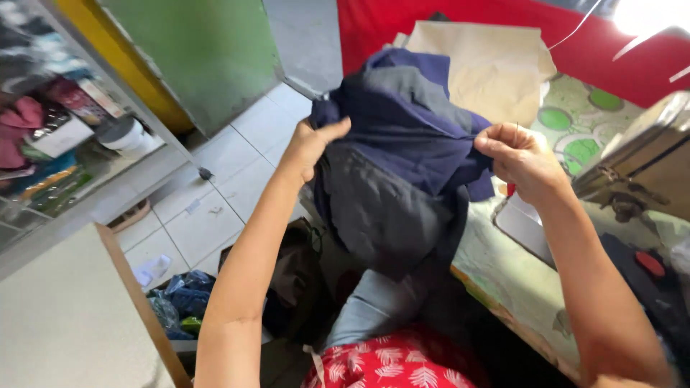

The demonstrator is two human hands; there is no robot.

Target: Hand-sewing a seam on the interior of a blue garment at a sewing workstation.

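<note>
Thin needle [516, 129] barely visible above right hand [519, 159]

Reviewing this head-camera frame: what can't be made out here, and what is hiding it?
- Left hand: fingertips buried in the dark blue garment.
- Right hand: pinches at the cloth; a thin needle-like sliver shows above the fingers, too small to confirm.
- Sewing machine: cut off by the right edge.
- Shelf items: blurred, top left.
- Small red object: mostly behind the right hand.
</note>
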